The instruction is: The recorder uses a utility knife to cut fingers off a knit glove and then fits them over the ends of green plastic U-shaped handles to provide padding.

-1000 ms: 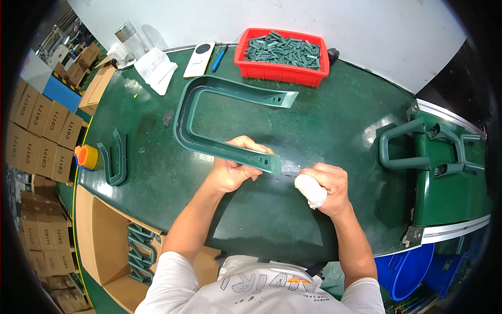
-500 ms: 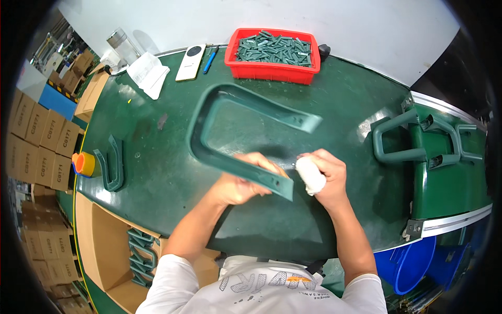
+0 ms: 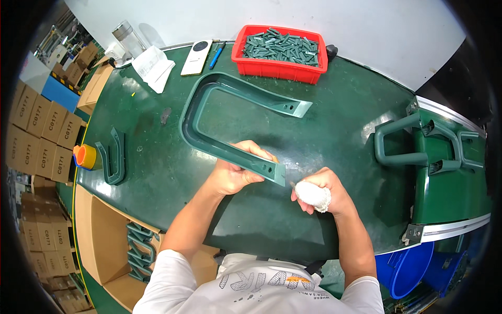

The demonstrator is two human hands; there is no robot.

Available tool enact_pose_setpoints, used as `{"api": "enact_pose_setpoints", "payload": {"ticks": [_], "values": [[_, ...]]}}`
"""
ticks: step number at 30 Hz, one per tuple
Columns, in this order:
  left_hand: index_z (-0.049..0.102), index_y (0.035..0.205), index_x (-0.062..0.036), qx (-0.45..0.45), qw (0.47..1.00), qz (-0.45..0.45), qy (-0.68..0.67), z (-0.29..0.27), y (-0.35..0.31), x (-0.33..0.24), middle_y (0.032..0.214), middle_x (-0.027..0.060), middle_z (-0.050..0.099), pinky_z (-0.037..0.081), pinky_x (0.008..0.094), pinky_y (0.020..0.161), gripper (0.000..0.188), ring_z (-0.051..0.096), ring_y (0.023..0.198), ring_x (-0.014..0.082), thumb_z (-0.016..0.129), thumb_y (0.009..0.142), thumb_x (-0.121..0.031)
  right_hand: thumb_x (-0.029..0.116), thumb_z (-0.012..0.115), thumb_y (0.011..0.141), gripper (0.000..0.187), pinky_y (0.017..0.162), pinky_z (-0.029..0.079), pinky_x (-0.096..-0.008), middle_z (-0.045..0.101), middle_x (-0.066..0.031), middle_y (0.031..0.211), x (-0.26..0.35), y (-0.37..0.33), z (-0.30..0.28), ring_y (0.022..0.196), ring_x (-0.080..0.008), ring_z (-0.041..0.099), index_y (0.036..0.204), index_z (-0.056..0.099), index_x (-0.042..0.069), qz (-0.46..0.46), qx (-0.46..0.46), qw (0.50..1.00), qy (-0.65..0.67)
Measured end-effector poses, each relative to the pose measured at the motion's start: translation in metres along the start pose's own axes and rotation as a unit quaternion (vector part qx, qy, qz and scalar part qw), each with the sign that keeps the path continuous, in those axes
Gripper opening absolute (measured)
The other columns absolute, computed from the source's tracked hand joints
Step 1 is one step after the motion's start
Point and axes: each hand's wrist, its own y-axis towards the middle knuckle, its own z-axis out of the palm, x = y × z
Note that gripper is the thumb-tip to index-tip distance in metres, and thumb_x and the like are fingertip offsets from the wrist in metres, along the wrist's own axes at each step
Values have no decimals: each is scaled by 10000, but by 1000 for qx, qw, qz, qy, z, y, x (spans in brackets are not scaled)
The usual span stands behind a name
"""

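Note:
A large green U-shaped plastic bracket (image 3: 189, 118) is held above the table, its open channel facing up and its two ends pointing right. My left hand (image 3: 232, 170) is closed around its nearer arm, close to the end with two small holes. Just right of that end, my right hand (image 3: 334, 191) grips a hand tool with a white, cloth-like wrapped handle (image 3: 312, 195). A thin tip seems to stick out of the wrapping toward the bracket, apart from it; its exact kind is hard to make out.
On the green table (image 3: 157, 157) stand a red bin (image 3: 280, 69) of small green pieces, a phone (image 3: 195, 58), a blue pen (image 3: 217, 56) and paper (image 3: 152, 68). Another bracket (image 3: 114, 162) lies left. An open carton (image 3: 94, 230) holds several brackets; more rest by the right-hand conveyor (image 3: 444, 196).
The bracket and my left hand have shifted slightly left and turned a little. My right hand has moved down, with the white-wrapped tool tilted differently, its tip facing the bracket's near end.

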Motion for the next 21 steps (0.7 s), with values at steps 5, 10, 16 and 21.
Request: {"api": "enact_pose_setpoints", "payload": {"ticks": [5,10,16,21], "values": [[580,988,7,-2,1000,19,-8,1,1,2,952,138,666,526,332,768,382,647,900,218,808,722,-143,113,661,737,138,447,441,-264,611,-78,565,-3,1,0,468,-144,585,752,675,-23,-57,39,995,-70],[548,1035,9,-29,999,12,0,3,2,-2,961,156,658,540,338,702,418,654,817,205,789,751,-180,40,683,674,179,571,476,-294,668,-108,736,-13,4,10,585,-187,595,847,688,-5,-99,91,975,-177],[541,1038,27,-4,1000,10,-27,11,-2,4,988,174,653,544,344,715,423,656,815,211,787,752,-164,27,678,745,191,593,446,-239,643,-74,772,6,-3,-12,657,-110,574,925,677,-37,-145,-268,948,-94],[552,1042,26,28,999,-1,-39,22,-5,10,992,185,655,544,338,727,405,661,821,217,782,754,-142,27,687,759,225,531,415,-265,574,-80,681,-4,3,-16,576,-142,538,975,665,-32,-221,-393,828,-334]]}}
